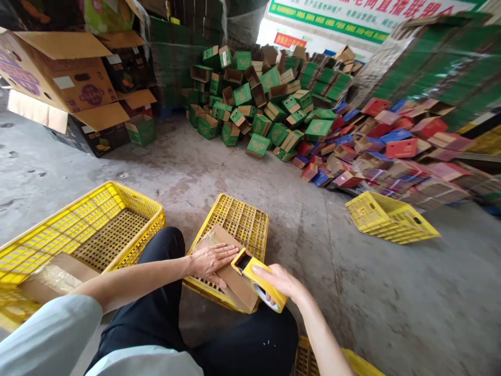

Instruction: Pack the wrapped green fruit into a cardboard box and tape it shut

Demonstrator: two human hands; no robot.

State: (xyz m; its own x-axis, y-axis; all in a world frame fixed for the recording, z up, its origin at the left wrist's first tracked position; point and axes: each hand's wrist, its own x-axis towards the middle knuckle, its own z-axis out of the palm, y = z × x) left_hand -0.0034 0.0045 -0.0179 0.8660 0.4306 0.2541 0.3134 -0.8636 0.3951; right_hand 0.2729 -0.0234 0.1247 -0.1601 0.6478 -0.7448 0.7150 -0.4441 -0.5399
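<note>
Grey floor point(313, 198) under a brown box point(237, 282) and a yellow tape tool point(254, 269)

Green boxes point(260, 122) are heaped at the back, and red and blue boxes point(401, 149) are piled beside them. Near the legs point(156, 292), a yellow crate point(243, 209) is set on the floor, and it looks turned upside down. That way, a firm, raised top seems to be given to the brown box laid on it.

The left hand point(209, 261) is laid open on the box, palm down, with the thumb spread out. It is likely placed there so that sliding is stopped. The tape tool is gripped by the right hand point(279, 279), with the fingers wrapped round it. Its front end is held over the box, near the left fingertips. Whether the box is touched by it cannot be told.

The box is made of plain, dull card, and is long and thin. A shiny strip is seen near its far end. The tool is bright and smooth, with a pale, round roll at its side. The crate is full of small holes, like a net.

Another brown box point(76, 269) is held in the open crate point(109, 240) on the left, with shiny tape across it.
</note>
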